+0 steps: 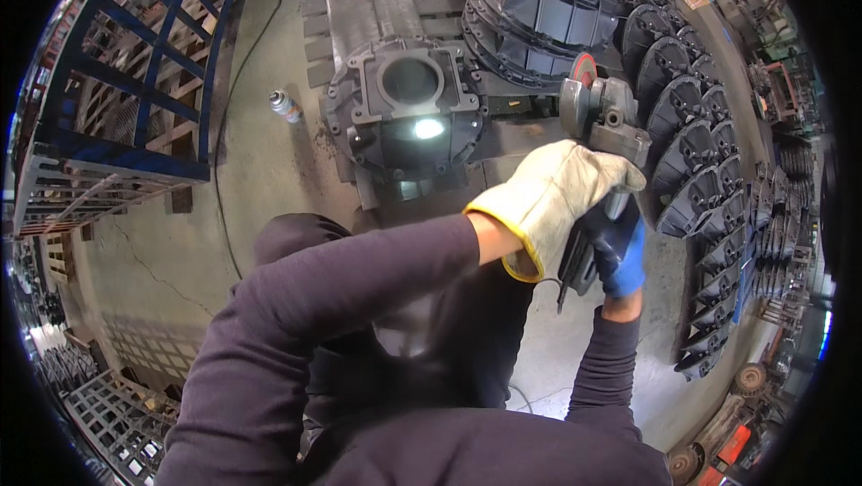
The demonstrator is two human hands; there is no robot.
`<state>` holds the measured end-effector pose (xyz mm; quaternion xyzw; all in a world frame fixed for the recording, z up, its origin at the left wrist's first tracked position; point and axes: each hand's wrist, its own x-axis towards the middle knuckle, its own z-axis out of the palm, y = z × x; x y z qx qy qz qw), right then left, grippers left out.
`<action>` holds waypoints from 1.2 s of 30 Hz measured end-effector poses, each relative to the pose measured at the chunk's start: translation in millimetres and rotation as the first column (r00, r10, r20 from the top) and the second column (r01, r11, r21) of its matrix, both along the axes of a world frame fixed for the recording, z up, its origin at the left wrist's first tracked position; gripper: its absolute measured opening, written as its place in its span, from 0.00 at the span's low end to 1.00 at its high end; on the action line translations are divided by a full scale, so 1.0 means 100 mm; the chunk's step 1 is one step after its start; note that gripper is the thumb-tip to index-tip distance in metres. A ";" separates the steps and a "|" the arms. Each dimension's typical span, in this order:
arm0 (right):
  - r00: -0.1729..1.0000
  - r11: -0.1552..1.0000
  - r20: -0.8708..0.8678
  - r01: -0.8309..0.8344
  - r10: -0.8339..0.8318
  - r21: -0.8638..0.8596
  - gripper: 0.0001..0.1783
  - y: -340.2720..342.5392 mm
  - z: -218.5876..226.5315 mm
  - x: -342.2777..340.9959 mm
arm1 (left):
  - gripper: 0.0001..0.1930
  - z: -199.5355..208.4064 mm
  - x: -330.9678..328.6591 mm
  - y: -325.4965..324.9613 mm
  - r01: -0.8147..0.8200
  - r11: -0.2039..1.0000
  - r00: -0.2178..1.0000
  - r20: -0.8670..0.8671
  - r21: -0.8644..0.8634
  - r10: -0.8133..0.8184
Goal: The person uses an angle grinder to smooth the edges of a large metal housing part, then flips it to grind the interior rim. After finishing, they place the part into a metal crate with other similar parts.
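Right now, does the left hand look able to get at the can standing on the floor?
Probably not: the left hand, in its cream glove, is occupied at the angle grinder, and the dark casting appears to sit between it and the can.

A person's dark-sleeved left arm (359,275) is crossing the front of the body at a slant, its bare left wrist (496,239) showing, while the left hand (561,185), in a cream glove trimmed yellow, is gripping with bent fingers. Just below, the blue-gloved right hand (622,252) is also gripping, the right forearm (603,365) standing nearly upright.
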<state>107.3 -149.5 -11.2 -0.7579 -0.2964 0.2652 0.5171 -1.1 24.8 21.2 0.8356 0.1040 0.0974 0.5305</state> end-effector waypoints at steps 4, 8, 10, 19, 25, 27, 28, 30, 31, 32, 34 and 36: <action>0.998 0.997 0.046 0.027 -0.031 0.070 0.18 0.16 -0.17 0.00 | 0.19 0.20 -0.08 0.28 -0.014 0.834 0.975 -0.191 -0.552 -0.110; 0.964 0.978 0.173 0.189 -0.201 0.084 0.22 0.06 -0.31 0.15 | 0.21 0.01 -0.69 0.88 0.035 0.771 0.892 0.328 0.636 -0.311; 0.900 0.964 0.363 0.181 -0.243 0.197 0.24 -0.06 -0.26 0.26 | 0.24 -0.03 -0.94 1.33 0.020 0.795 0.921 0.298 0.607 -0.251; 0.980 0.973 0.013 0.194 -0.197 0.124 0.23 -0.50 -0.62 0.43 | 0.21 -0.67 -1.77 2.53 -0.172 0.596 0.985 0.151 0.784 0.085; 0.982 0.993 -0.190 -0.021 -0.001 -0.115 0.26 -0.21 -1.52 0.04 | 0.20 -1.25 -1.59 2.26 0.093 0.643 0.986 -0.160 0.760 0.046; 0.990 0.962 -0.130 -0.092 0.060 -0.256 0.33 -0.02 -1.69 -0.13 | 0.24 -1.41 -1.45 2.09 -0.010 0.719 1.000 -0.015 0.695 0.028; 0.990 0.928 -0.117 -0.116 0.080 -0.353 0.35 0.09 -1.76 -0.21 | 0.27 -1.49 -1.31 2.04 -0.003 0.695 0.997 -0.052 0.719 0.058; 0.986 0.831 -0.024 -0.150 0.163 -0.535 0.41 0.20 -1.78 -0.38 | 0.38 -1.65 -0.97 1.91 -0.151 0.827 0.878 -0.312 0.541 0.364; 0.968 0.777 0.051 -0.165 0.245 -0.608 0.45 0.27 -1.80 -0.45 | 0.36 -1.71 -0.90 1.90 -0.088 0.804 0.866 -0.353 0.588 0.354; 0.965 0.758 0.029 -0.186 0.260 -0.625 0.44 0.30 -1.77 -0.48 | 0.34 -1.76 -0.84 1.90 -0.037 0.773 0.861 -0.372 0.634 0.346; 0.942 0.712 0.035 -0.227 0.333 -0.664 0.41 0.36 -1.75 -0.55 | 0.32 -1.89 -0.83 1.83 -0.010 0.686 0.923 -0.258 0.728 0.287; 0.917 0.661 0.025 -0.269 0.399 -0.700 0.40 0.38 -1.74 -0.56 | 0.32 -2.00 -0.82 1.81 -0.032 0.661 0.946 -0.190 0.750 0.262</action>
